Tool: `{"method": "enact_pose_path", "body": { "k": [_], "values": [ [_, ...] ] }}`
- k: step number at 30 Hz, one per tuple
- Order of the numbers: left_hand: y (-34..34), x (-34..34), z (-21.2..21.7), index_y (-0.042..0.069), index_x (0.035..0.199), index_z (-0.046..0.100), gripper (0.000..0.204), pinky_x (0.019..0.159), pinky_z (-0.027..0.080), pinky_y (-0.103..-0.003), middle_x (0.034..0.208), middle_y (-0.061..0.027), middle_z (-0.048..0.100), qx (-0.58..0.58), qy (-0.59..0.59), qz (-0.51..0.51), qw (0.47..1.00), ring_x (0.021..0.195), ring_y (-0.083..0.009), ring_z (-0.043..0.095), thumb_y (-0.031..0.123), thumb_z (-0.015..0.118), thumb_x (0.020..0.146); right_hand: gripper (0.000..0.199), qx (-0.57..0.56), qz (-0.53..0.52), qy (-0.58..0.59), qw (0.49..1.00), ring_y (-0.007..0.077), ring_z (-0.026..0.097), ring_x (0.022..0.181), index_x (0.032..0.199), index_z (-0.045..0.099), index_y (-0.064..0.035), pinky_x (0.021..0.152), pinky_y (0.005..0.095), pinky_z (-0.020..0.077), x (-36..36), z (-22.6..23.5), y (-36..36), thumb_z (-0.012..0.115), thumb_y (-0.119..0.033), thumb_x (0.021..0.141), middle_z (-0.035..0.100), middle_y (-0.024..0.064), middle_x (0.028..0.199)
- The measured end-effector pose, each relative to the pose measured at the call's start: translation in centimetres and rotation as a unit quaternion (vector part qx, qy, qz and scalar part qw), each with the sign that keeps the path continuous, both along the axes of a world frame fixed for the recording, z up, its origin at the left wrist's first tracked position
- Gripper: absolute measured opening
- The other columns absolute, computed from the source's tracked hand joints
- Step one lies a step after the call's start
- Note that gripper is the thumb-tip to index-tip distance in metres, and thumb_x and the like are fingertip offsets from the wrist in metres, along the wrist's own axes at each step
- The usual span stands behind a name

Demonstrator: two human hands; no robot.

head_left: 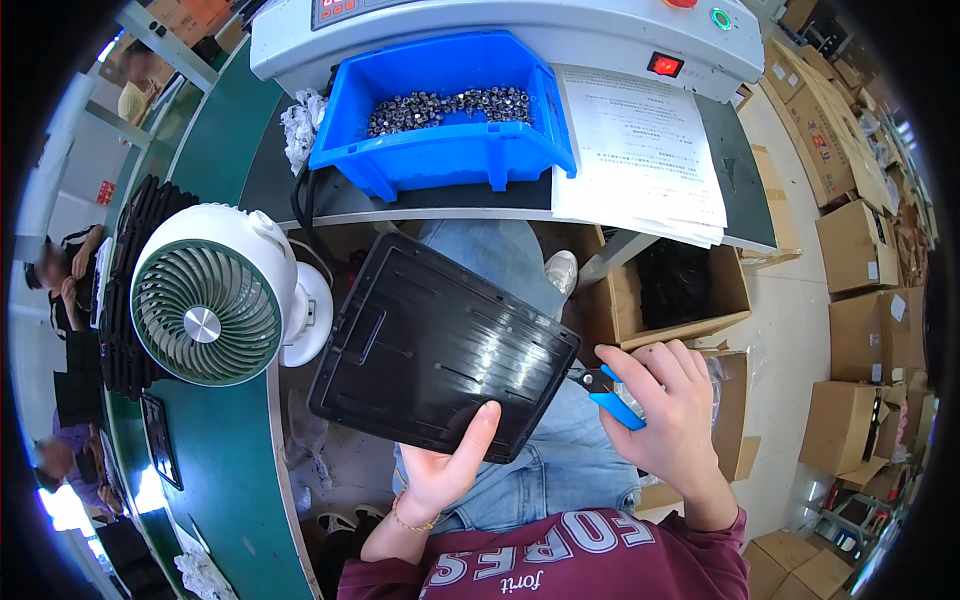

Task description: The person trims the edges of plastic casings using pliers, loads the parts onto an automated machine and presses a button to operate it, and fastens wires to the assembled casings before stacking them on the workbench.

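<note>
A flat black plastic panel, ribbed and with a raised rim, is tilted above my lap. My left hand grips its near edge, the thumb lying on the upper face and the fingers hidden beneath. My right hand is closed around small cutting pliers with blue handles. The pliers' jaws are at the panel's right edge; whether they bite on it I cannot tell. Beyond the panel, a blue bin on the bench holds many small metal nuts.
A white fan stands left beside stacked black panels on a green table. Printed sheets lie right of the bin, before a white machine. An open carton sits under the bench; more boxes line the right.
</note>
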State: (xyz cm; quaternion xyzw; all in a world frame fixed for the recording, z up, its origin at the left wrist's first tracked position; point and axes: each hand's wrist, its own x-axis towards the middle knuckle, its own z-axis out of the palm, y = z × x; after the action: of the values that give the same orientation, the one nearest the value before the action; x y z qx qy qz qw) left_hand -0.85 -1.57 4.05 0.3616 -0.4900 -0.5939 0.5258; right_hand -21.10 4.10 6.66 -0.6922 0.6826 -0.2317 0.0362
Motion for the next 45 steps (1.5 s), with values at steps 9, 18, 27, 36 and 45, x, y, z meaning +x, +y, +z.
{"method": "enact_pose_path", "body": {
  "k": [9,18,27,36,45],
  "values": [
    [0.6,0.2,0.8,-0.003,0.095,0.065,0.019,0.075,0.047,-0.022,0.09,-0.0066,0.067,-0.098,-0.143,-0.03,0.984,0.083,-0.0128,0.063,-0.005,0.066,0.076,0.054,0.026,0.017,0.016,0.999,0.0203,0.05,0.073,0.108,0.06,-0.0085,0.062,0.0333,0.0394,0.0,-0.1,-0.3,0.073,-0.012,0.055,0.048,0.0036,0.076],
    [-0.1,0.4,0.0,-0.004,0.108,0.055,0.033,0.08,0.047,-0.024,0.1,-0.0088,0.062,-0.069,-0.096,-0.022,0.993,0.091,-0.0142,0.06,-0.009,0.063,0.077,0.038,0.039,0.024,-0.021,0.999,0.022,0.053,0.065,0.095,0.063,-0.006,0.065,0.0353,0.0438,-0.2,-2.1,-0.4,0.069,-0.008,0.058,0.05,0.0051,0.065],
    [-3.3,3.2,0.8,-0.004,0.097,0.06,0.028,0.075,0.048,-0.023,0.091,-0.0067,0.064,-0.067,-0.181,0.041,0.98,0.083,-0.012,0.061,-0.008,0.072,0.071,0.01,0.123,-0.014,-0.142,0.982,0.0359,0.059,0.095,0.081,0.054,-0.0004,0.109,0.0566,0.0119,-3.6,-5.6,0.3,0.06,-0.008,0.076,0.064,0.0161,0.08],
    [-4.2,1.9,1.6,-0.005,0.117,0.049,0.053,0.077,0.049,-0.024,0.1,-0.0081,0.063,-0.067,-0.202,-0.109,0.971,0.087,-0.0123,0.062,-0.005,0.074,0.071,0.02,0.125,0.026,-0.719,0.683,0.0128,0.062,0.076,0.101,0.052,0.0015,0.068,0.0244,0.0479,0.5,-5.7,-0.1,0.062,-0.005,0.085,0.062,0.0098,0.092],
    [0.4,1.8,-2.8,0.004,0.139,0.029,0.067,0.105,0.032,-0.034,0.135,-0.0098,0.041,0.127,0.245,-0.201,0.94,0.127,-0.0194,0.037,-0.003,0.059,0.08,0.02,0.069,-0.033,-0.683,0.726,0.0052,0.051,0.075,0.097,0.054,-0.0014,0.068,0.0204,0.042,4.3,-5.0,-0.1,0.066,-0.007,0.082,0.054,-0.0016,0.082]
  ]
}}
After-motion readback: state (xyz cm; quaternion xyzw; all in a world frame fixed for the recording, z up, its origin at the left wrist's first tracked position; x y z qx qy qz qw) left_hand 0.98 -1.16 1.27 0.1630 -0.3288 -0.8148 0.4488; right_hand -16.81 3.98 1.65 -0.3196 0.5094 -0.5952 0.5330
